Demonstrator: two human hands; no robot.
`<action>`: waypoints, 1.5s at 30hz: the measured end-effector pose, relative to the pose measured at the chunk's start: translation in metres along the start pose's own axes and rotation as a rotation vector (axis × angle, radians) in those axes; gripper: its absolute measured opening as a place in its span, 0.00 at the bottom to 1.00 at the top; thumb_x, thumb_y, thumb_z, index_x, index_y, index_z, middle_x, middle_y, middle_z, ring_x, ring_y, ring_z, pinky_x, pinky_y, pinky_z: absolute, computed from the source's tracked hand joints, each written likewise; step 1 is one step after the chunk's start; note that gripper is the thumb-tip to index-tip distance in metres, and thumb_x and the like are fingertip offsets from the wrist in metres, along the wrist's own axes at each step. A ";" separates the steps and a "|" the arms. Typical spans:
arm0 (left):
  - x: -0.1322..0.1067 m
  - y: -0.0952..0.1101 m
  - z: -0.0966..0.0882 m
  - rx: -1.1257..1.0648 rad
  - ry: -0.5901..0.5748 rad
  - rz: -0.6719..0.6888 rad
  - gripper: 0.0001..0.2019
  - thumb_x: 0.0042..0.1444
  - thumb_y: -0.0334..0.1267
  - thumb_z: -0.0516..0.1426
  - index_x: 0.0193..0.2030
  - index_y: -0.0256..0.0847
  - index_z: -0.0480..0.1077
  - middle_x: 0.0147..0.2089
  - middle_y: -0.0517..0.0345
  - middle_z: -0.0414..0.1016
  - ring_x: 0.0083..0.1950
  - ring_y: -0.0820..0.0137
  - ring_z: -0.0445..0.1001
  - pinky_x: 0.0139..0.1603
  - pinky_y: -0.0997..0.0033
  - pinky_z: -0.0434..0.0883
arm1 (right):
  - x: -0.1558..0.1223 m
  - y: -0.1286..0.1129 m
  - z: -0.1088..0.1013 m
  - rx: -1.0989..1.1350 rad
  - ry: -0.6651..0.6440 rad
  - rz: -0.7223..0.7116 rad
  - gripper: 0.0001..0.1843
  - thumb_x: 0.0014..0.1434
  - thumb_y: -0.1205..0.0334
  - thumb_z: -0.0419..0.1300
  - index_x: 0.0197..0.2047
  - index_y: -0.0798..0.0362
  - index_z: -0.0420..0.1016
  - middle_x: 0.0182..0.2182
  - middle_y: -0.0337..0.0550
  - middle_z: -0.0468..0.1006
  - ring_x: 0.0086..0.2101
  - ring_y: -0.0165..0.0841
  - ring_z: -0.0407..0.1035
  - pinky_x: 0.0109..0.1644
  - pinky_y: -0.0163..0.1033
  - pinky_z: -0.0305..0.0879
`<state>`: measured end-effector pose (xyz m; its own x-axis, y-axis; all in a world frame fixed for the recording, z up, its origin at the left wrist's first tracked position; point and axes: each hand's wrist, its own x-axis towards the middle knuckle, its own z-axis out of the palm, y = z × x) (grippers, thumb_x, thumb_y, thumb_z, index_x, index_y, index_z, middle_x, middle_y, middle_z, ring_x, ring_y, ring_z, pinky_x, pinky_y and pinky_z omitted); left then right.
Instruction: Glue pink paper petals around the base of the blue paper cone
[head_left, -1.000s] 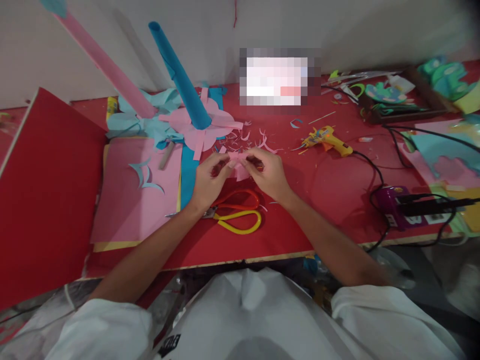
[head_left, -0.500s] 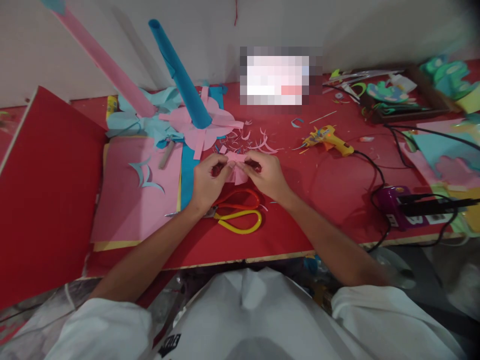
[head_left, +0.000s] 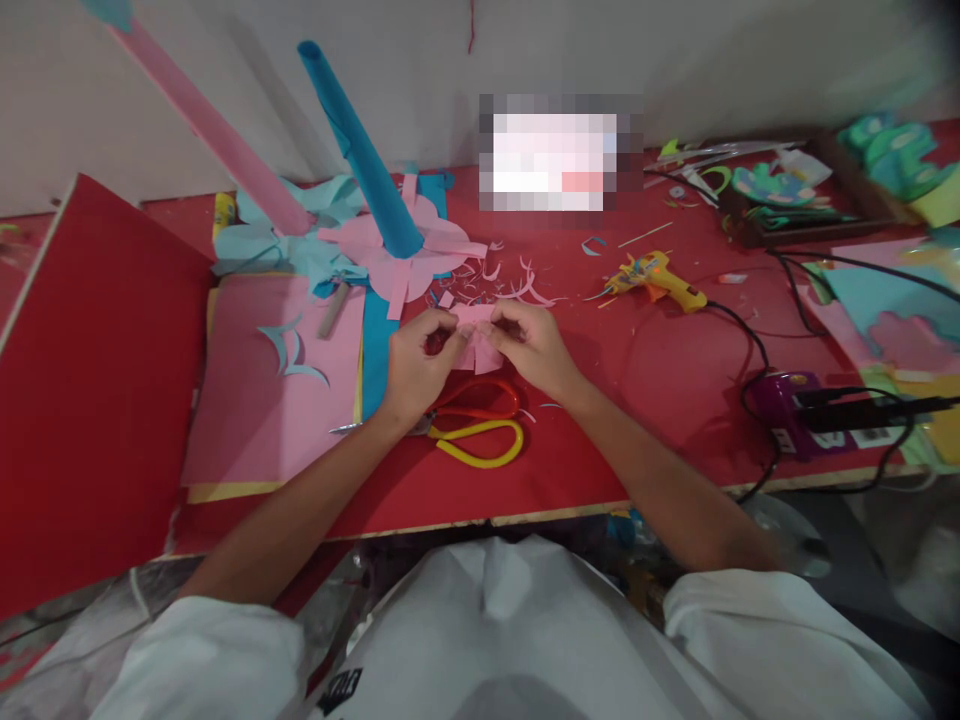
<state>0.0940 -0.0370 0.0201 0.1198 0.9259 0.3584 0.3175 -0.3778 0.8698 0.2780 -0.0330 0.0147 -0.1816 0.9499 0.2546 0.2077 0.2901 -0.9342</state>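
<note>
My left hand and my right hand meet over the red table, both pinching a small piece of pink paper with a fringed lower edge. The fingers of each hand are closed on its top edge. Just below the hands lie scissors with one orange and one yellow handle loop, flat on the table.
A blue paper roll and a pink paper roll lean on the wall. Pink sheets and a red board lie left. A yellow glue gun, cords and a purple power strip sit right. Pink scraps lie behind the hands.
The hands have drawn slightly closer together on the pink paper and its fringe has shifted a little. Nothing else moved.
</note>
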 end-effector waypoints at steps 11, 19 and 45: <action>0.001 -0.007 0.003 -0.078 0.019 -0.092 0.21 0.59 0.57 0.68 0.35 0.42 0.70 0.31 0.63 0.69 0.32 0.73 0.65 0.34 0.71 0.66 | -0.001 -0.001 -0.001 -0.072 -0.025 -0.103 0.29 0.70 0.34 0.57 0.30 0.48 0.62 0.25 0.34 0.63 0.28 0.30 0.55 0.35 0.40 0.53; 0.001 -0.005 0.001 -0.020 -0.035 0.008 0.18 0.64 0.55 0.65 0.35 0.42 0.71 0.32 0.61 0.70 0.33 0.72 0.66 0.37 0.69 0.66 | -0.003 -0.003 0.000 -0.131 -0.054 -0.117 0.28 0.73 0.34 0.51 0.30 0.47 0.58 0.26 0.35 0.62 0.28 0.31 0.56 0.36 0.41 0.53; -0.003 -0.018 0.005 -0.120 -0.096 -0.092 0.13 0.64 0.50 0.64 0.40 0.42 0.73 0.36 0.60 0.72 0.36 0.71 0.69 0.40 0.71 0.68 | -0.004 -0.003 0.001 -0.122 -0.070 -0.098 0.21 0.72 0.44 0.55 0.32 0.48 0.63 0.27 0.36 0.66 0.29 0.31 0.58 0.36 0.40 0.54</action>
<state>0.0930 -0.0326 0.0018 0.1869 0.9509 0.2466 0.2177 -0.2849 0.9335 0.2772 -0.0377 0.0162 -0.2720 0.9071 0.3213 0.3004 0.3972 -0.8672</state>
